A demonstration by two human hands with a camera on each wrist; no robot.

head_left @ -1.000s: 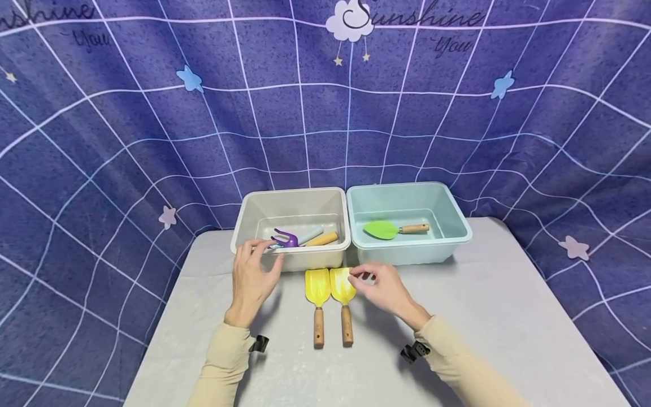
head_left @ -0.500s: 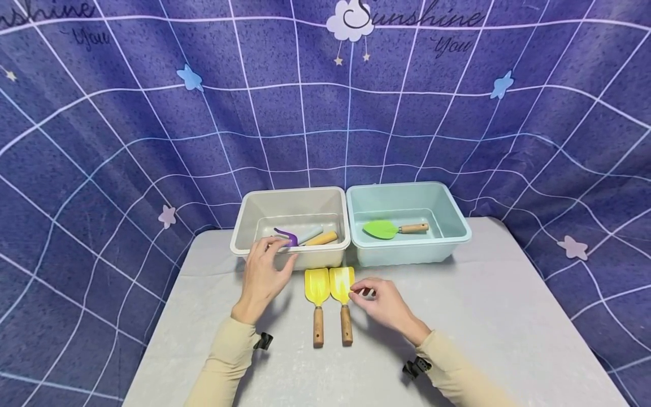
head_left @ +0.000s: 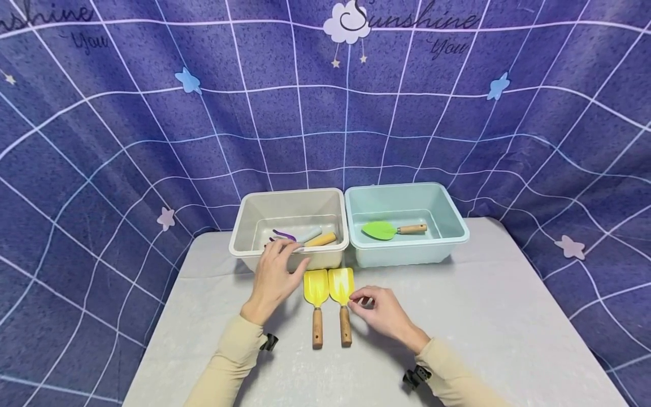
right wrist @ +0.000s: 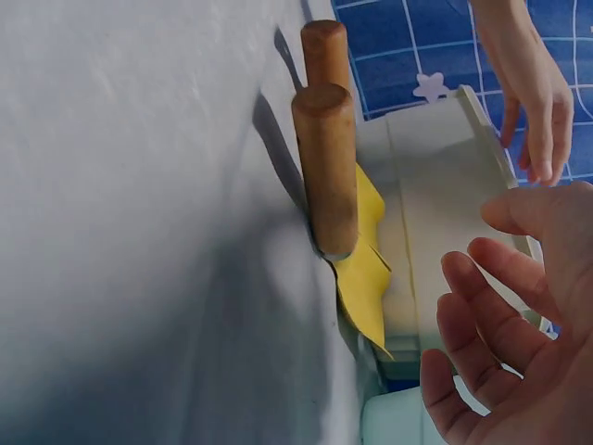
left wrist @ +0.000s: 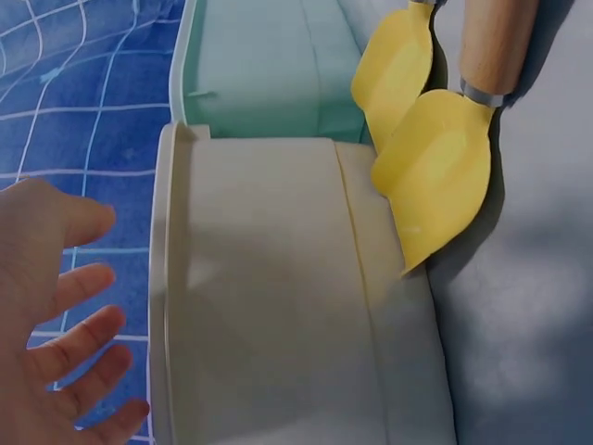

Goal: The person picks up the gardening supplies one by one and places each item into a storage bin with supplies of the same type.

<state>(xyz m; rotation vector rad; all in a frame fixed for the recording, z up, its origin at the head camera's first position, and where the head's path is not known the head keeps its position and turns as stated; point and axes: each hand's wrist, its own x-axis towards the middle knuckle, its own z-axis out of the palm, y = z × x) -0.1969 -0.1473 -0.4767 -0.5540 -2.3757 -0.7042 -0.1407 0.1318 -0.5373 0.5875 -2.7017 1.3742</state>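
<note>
My left hand [head_left: 274, 277] hovers at the front rim of the grey bin [head_left: 325, 260], fingers spread and bent over the edge, holding nothing. Inside that bin lie a purple hand fork [head_left: 285, 234], partly hidden by the fingers, a pale blue handle [head_left: 311, 234] and a yellow handle [head_left: 320, 239]. Two yellow shovels with wooden handles lie side by side on the table: a left shovel [head_left: 316, 288] and a right shovel [head_left: 341, 284]. Beside the right shovel's blade is my right hand [head_left: 383, 312], its fingers loosely curved around nothing, as the right wrist view shows.
A light blue bin [head_left: 407, 256] stands against the grey one on the right. In it lies a green trowel [head_left: 379, 229] with a wooden handle. Behind both bins hangs a blue gridded curtain [head_left: 325, 113]. A grey cloth [head_left: 488, 316] covers the table.
My left hand has slid right along the grey bin's front rim, now covering more of the purple fork. The right hand has drifted slightly toward me. Shovels and bins stay put.
</note>
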